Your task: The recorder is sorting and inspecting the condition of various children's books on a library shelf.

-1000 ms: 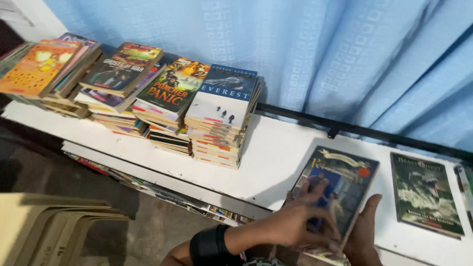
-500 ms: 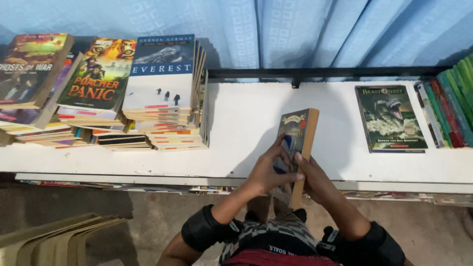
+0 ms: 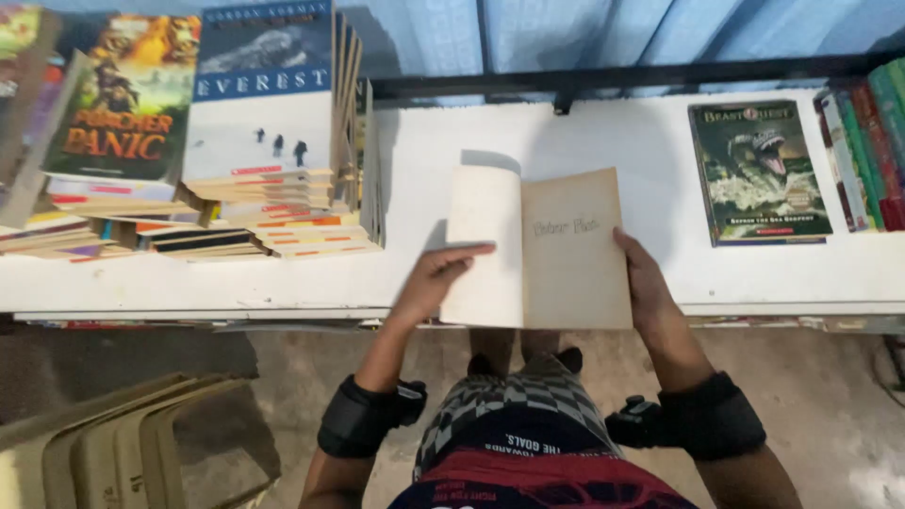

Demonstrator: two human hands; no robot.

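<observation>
White tabletop [image 3: 424, 273] spans the frame left to right, blue curtain [image 3: 584, 33] behind it along the top edge with a dark rail [image 3: 613, 85] running below the curtain. Upper left of frame: stacks of paperbacks [image 3: 189, 188] piled several deep, the topmost one with a snowy mountain cover sitting nearest centre. Lower left: folded tan cardboard pieces [image 3: 123, 443] on the concrete floor. Centre of frame: open book [image 3: 537, 250] with yellowed pages, lying at the tabletop's near edge, bottom overhanging slightly; right page carries a short handwritten line, left page is blank. Upper right: single paperback with a green sea-monster cover [image 3: 759, 174] flat on the tabletop, well apart from the open book. Far right edge: row of green and red book spines [image 3: 863, 151], partly cut off. Left hand [image 3: 438, 278] grips the open book's left page edge, fingers laid over the page, thumb under. Right hand [image 3: 641, 278] clasps the right page edge, fingers along the margin. Both wrists wear black bands.
</observation>
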